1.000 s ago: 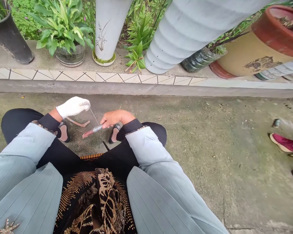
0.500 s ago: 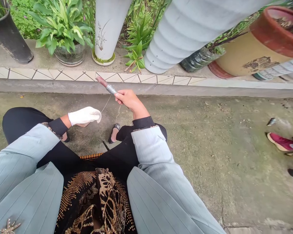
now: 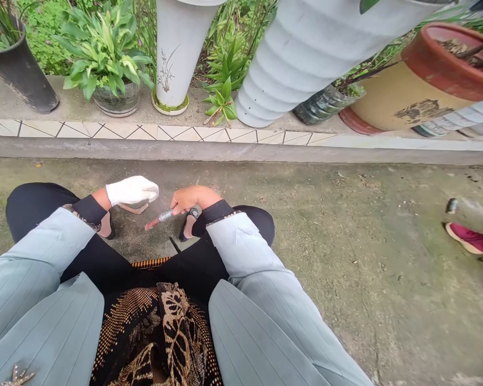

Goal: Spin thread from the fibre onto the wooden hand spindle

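My right hand [image 3: 190, 198] is closed around a reddish stick wound with silvery thread [image 3: 161, 217], held low between my knees and pointing down to the left. My left hand [image 3: 132, 190], in a white glove, is closed beside it at about the same height. The fine thread between the hands is barely visible, so I cannot see what the glove pinches. A second reddish stick [image 3: 137, 209] lies on the ground just below the glove. My sandalled feet [image 3: 187, 225] rest on the concrete under the hands.
A tiled kerb [image 3: 225, 134] runs across ahead, carrying a black pot [image 3: 22, 75], a leafy plant in a glass pot [image 3: 112, 91], a white vase [image 3: 175, 48], a ribbed white planter [image 3: 306, 53] and a red-rimmed pot [image 3: 426, 80]. Another person's pink shoe [image 3: 469, 239] sits at the right.
My right hand has swung the wound stick from raised near the kerb back down between my knees. The gloved left hand has stayed about where it was.
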Available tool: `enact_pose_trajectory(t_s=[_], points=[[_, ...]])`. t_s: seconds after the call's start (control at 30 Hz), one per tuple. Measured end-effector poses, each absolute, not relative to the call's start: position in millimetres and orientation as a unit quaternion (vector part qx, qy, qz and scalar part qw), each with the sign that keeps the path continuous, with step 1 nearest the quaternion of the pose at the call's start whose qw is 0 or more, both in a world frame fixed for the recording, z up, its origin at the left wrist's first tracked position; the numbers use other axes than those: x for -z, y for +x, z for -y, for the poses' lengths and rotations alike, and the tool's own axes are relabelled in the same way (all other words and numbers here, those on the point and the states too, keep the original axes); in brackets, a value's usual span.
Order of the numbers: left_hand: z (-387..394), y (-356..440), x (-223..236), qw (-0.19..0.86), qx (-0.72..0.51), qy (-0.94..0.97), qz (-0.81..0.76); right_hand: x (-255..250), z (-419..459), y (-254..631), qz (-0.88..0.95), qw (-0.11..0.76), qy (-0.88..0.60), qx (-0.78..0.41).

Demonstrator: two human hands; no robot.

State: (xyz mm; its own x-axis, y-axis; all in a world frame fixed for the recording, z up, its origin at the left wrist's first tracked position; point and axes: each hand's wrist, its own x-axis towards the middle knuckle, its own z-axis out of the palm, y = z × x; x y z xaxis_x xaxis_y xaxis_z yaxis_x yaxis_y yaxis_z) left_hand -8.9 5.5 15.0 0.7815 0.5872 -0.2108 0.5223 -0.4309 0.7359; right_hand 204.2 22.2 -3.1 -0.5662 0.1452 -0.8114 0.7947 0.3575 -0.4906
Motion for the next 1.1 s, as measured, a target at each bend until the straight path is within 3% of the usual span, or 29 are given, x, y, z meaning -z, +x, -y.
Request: enact_pose_trajectory(t_s=[0.13,0.23,0.4,0.5,0.6,0.7,0.87,1.0,1.1], points=[[-12.2,-15.6,-13.8,0.484,-0.098,0.800,-0.340,-16.4,-25.0,221.3,-0.706,0.226,0.194,0.643],[-10.8,-15.2,-5.6,0.545,-0.144,0.749,-0.349,-36.5,-29.0,243.0,-0.695,0.032,0.183,0.695],[-4.7,-14.0,16.1,0.604,-0.154,0.709,-0.330,-49.6,-36.7,274.5,-0.607,-0.322,0.348,0.637],[0.6,-11.4,20.3,0.563,-0.119,0.739,-0.352,-41.8,-45.9,283.0,-0.552,-0.397,0.461,0.571],[8.5,-4.7,12.4,0.458,-0.069,0.817,-0.343,-28.9,-56.2,285.5,-0.561,-0.328,0.582,0.488],[15.6,0.6,-0.7,0.370,-0.027,0.875,-0.313,-17.5,-62.0,280.6,-0.630,-0.159,0.671,0.357],[13.3,-11.1,-22.2,0.276,-0.044,0.898,-0.341,-6.4,-49.8,247.9,-0.740,0.079,0.641,0.187],[-6.5,-32.0,-38.3,0.203,-0.077,0.875,-0.432,-4.4,-22.8,210.9,-0.801,0.226,0.503,0.231],[-28.2,-41.2,-42.2,0.184,-0.071,0.857,-0.476,-9.5,-5.5,195.1,-0.835,0.219,0.377,0.337]])
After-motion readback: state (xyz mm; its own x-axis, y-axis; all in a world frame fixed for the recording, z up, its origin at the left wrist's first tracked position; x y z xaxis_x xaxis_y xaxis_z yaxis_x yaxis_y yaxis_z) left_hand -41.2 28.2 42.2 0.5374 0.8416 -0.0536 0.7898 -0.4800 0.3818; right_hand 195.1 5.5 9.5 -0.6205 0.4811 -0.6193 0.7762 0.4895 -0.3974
